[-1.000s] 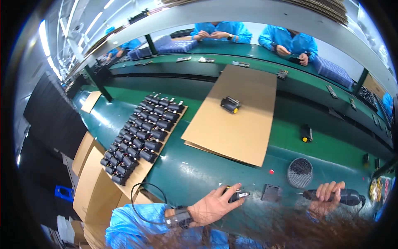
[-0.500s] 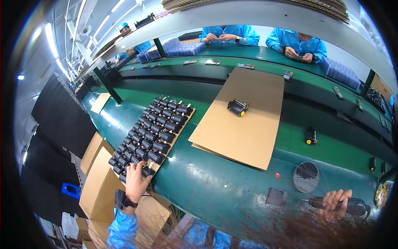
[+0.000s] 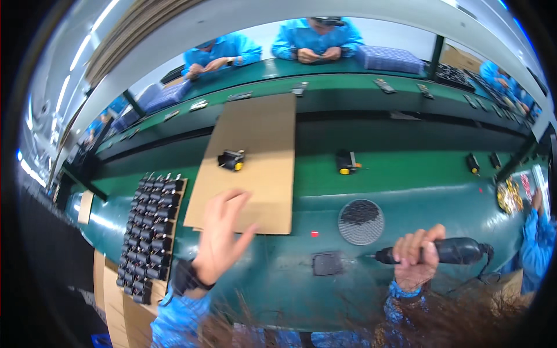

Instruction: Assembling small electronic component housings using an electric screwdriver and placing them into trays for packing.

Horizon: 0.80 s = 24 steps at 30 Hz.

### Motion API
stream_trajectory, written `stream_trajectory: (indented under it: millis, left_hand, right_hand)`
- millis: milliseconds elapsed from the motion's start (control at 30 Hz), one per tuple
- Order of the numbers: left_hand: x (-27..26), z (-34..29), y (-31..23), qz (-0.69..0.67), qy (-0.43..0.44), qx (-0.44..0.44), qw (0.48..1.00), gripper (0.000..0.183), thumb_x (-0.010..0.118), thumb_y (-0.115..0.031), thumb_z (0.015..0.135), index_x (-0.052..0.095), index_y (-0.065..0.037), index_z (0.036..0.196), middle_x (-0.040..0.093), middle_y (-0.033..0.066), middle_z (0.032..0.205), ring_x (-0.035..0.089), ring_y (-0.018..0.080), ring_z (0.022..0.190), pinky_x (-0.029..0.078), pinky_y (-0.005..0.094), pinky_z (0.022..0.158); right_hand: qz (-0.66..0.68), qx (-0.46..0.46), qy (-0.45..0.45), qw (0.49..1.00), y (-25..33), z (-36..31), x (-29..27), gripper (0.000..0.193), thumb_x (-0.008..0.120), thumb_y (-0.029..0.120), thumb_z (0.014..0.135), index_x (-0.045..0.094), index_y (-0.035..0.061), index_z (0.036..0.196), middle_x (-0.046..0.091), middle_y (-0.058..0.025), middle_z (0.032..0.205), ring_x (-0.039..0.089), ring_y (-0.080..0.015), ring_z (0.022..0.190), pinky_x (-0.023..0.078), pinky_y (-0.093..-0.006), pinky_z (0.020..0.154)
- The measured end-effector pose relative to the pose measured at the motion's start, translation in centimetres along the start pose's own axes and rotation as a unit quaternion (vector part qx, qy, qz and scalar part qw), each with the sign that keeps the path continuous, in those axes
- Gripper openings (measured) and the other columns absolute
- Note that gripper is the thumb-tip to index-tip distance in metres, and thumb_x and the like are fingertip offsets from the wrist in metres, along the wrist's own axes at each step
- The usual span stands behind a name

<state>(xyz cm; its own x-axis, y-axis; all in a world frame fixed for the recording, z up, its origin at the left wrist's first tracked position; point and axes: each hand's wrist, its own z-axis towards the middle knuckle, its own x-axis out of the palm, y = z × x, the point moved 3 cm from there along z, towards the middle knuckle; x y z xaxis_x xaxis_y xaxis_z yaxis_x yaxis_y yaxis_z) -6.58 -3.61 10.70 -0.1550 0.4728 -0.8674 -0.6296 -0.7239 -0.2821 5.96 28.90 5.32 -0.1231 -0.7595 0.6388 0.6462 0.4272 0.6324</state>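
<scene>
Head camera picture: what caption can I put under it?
Right hand grips a black electric screwdriver; open left hand near cardboard.

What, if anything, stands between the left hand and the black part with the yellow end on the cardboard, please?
Nothing visible does: only bare cardboard shows between the empty left hand and the black part. The right hand, gripping the black power tool, is off to the right, clear of that path.

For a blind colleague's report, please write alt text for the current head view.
The right hand grips a black corded tool over a green workbench; the open left hand hovers by a cardboard sheet bearing one black part. Rows of black parts lie at left; a dish of dark pieces lies near the tool.
</scene>
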Motion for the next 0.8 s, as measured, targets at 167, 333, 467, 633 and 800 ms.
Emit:
stream_trajectory:
  millis: [167,333,467,633,800]
  left_hand:
    - [12.1,13.7,-5.2,-0.092,0.055,0.180,0.978,0.069,0.066,0.005,0.074,0.048,-0.006,0.140,0.044,0.0167,0.144,0.040,0.0365,0.138,0.037,0.0463,0.112]
    - [20.8,19.1,-3.4,0.017,0.166,0.265,0.950,0.061,0.061,0.011,0.071,0.057,-0.007,0.128,0.050,0.0109,0.143,0.042,0.0337,0.138,0.043,0.0466,0.108]
    - [18.3,18.4,-3.3,0.049,0.208,0.226,0.950,0.047,0.074,-0.001,0.073,0.063,-0.005,0.119,0.060,0.0128,0.120,0.057,0.0339,0.116,0.049,0.0427,0.099]
    - [9.4,9.9,-7.4,-0.112,0.174,0.129,0.970,0.061,0.089,-0.034,0.066,0.063,-0.001,0.111,0.057,0.0146,0.100,0.061,0.0355,0.097,0.051,0.0435,0.082]
    - [6.1,-0.2,-8.7,-0.136,0.185,0.089,0.969,0.061,0.090,-0.039,0.067,0.064,-0.006,0.111,0.057,0.0114,0.106,0.061,0.0323,0.097,0.052,0.0429,0.084]
  right_hand:
    - [-0.192,0.104,-0.048,0.975,-0.4,0.4,-0.9,0.044,0.071,-0.002,0.083,0.044,0.0072,0.116,0.057,-0.0014,0.078,0.055,-0.0092,0.069,0.045,-0.0252,0.064]
    - [-0.247,0.186,-0.056,0.949,-1.4,1.2,-1.6,0.029,0.069,0.001,0.087,0.052,0.0042,0.110,0.058,-0.0001,0.087,0.054,-0.0068,0.077,0.045,-0.0241,0.069]
    - [-0.289,0.181,-0.040,0.939,-1.8,1.7,-1.6,0.028,0.069,0.003,0.090,0.051,0.0037,0.112,0.058,-0.0003,0.089,0.054,-0.0072,0.078,0.046,-0.0244,0.070]
    - [-0.319,0.172,-0.041,0.931,-1.8,1.6,-2.1,0.031,0.063,0.001,0.093,0.048,0.0029,0.121,0.060,-0.0028,0.090,0.060,-0.0120,0.081,0.049,-0.0281,0.076]
    - [-0.340,0.198,-0.012,0.919,-3.2,1.0,-1.1,0.036,0.064,0.001,0.093,0.050,0.0027,0.126,0.061,-0.0027,0.092,0.062,-0.0120,0.083,0.049,-0.0283,0.076]
